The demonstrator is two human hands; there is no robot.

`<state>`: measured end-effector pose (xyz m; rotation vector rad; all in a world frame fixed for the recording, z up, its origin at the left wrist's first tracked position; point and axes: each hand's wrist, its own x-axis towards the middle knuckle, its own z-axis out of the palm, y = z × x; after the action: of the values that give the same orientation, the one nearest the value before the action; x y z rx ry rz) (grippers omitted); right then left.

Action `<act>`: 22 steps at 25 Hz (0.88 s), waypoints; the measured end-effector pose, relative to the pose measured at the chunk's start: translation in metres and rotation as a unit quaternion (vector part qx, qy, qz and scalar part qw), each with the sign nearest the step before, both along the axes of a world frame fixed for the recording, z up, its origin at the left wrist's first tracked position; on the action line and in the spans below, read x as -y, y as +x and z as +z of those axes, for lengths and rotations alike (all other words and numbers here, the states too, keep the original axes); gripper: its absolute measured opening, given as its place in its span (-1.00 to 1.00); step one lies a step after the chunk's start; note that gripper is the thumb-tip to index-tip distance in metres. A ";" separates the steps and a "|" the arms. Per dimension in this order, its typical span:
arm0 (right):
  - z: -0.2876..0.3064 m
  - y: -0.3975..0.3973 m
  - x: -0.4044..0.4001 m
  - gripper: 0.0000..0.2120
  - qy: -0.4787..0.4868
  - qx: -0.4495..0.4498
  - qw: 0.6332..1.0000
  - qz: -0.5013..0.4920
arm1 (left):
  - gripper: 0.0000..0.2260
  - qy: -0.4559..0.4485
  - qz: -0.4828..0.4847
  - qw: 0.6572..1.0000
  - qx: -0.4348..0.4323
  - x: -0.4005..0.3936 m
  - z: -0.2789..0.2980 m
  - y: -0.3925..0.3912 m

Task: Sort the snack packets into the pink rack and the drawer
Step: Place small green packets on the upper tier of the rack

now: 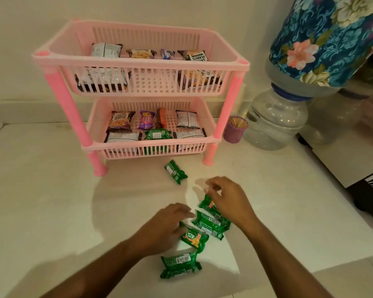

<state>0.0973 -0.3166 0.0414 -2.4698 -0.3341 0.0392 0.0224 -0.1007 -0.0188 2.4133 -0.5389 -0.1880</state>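
glossy green foil-like snack packets (211,224) crinkle and catch the light on a smooth, pale counter (52,190) with a faint sheen. pink rack (138,65), matt slotted plastic. clear, shiny plastic water bottle (276,121). floral cover (327,35) looks like soft cloth. purple holder (235,132) full of wooden toothpicks (238,121).

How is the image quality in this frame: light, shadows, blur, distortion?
Head view: warm, dim light; the hands throw soft shadows on the counter; left hand slightly motion-blurred; wide-angle lens bows the pink rack and the counter edges; corners soft.
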 end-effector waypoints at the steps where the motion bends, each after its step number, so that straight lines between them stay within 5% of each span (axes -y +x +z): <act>1: -0.017 -0.006 0.006 -0.77 -0.011 -0.016 1.000 -0.009 | -0.61 0.008 -0.020 1.000 -0.005 0.003 -0.009 -0.004; 13: -0.067 0.000 0.020 -0.51 -0.176 -0.083 0.981 0.002 | -0.54 0.081 -0.102 0.991 0.029 0.005 -0.031 0.003; 22: -0.032 0.021 0.017 -0.55 -0.117 -0.102 0.988 -0.003 | -0.56 0.080 -0.063 0.993 0.062 -0.022 0.005 0.014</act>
<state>0.1187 -0.3340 0.0092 -2.6682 -0.2451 0.3431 0.0367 -0.0786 -0.0134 2.5605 -0.7611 -0.1396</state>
